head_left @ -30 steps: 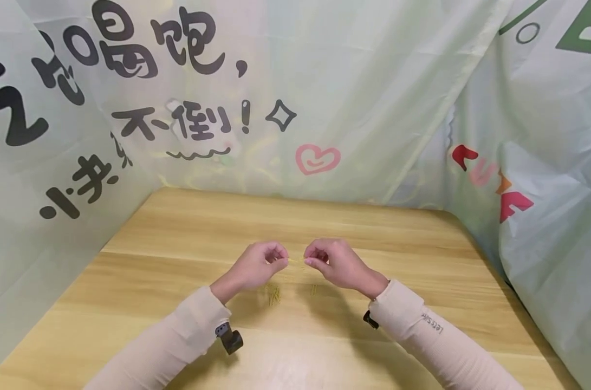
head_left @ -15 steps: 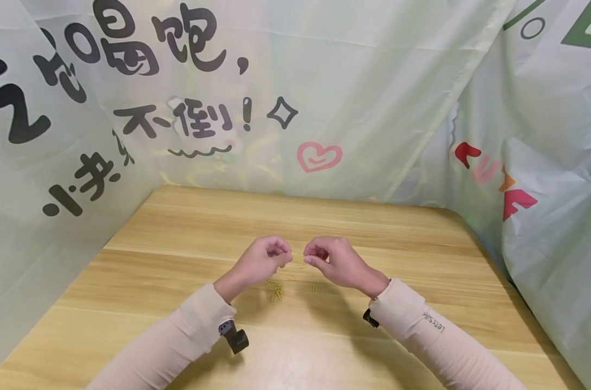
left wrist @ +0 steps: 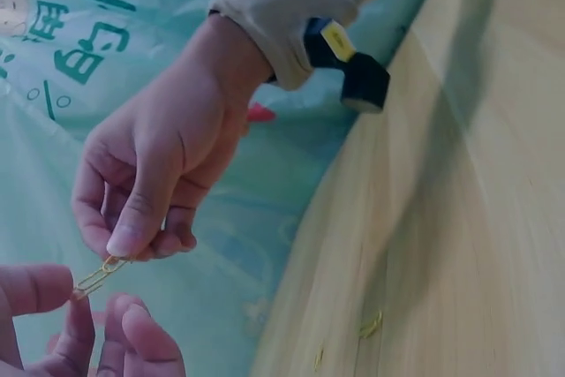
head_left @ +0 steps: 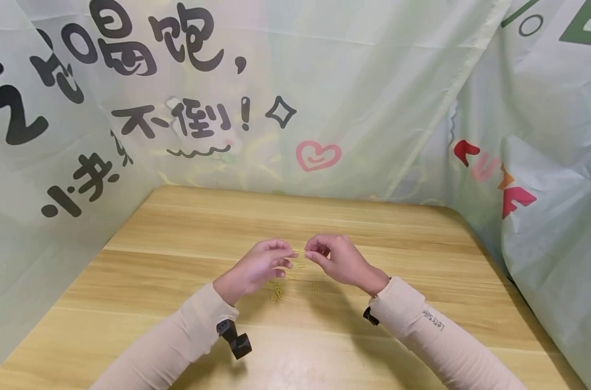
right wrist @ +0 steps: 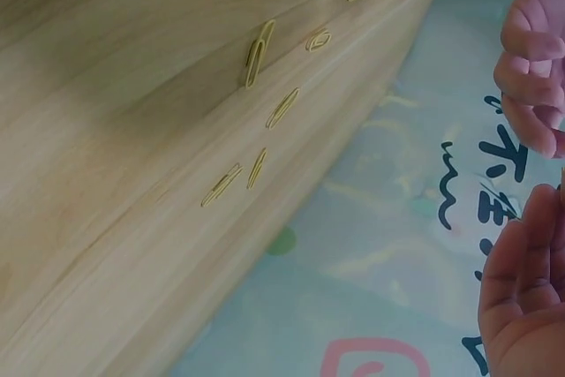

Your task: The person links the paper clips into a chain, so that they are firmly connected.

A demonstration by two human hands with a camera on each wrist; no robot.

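In the head view my left hand (head_left: 256, 266) and right hand (head_left: 343, 260) meet fingertip to fingertip above the wooden table (head_left: 188, 227). Between them, two yellow paper clips (left wrist: 91, 283) appear hooked together in the left wrist view. The left thumb and a finger pinch the nearer clip, the other left fingers spread apart from it. Right thumb and fingertips pinch the other clip, mostly covered by them. In the right wrist view the held clips are almost wholly out of frame.
A small heap of paper clips (head_left: 276, 291) lies under the left hand. One single clip (head_left: 315, 286) lies to its right; several more loose clips (right wrist: 282, 108) are spread on the table. Printed curtains (head_left: 373, 97) enclose the table's back and sides.
The left fingers have spread and shifted on the clip, moving slightly toward the right hand. The right hand has stayed nearly in place with its pinch kept.
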